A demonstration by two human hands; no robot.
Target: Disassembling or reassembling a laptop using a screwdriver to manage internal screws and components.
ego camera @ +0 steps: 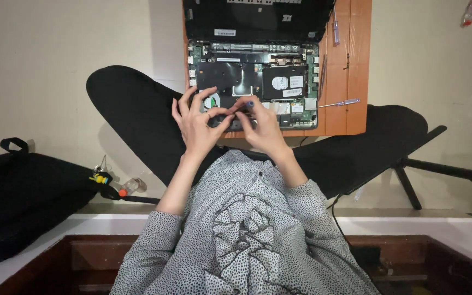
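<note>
Patterned sleeves, hands (198, 123) (263, 125) on opened laptop (252, 76), circuitry exposed

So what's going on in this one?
A person sits cross-legged with an opened laptop on an orange board, its back cover off and the circuit boards bare. Both hands work at the near edge beside the round fan: the left hand rests fingers there, the right hand holds a small blue-tipped tool. A screwdriver lies on the board; a black bag sits to the left.
</note>
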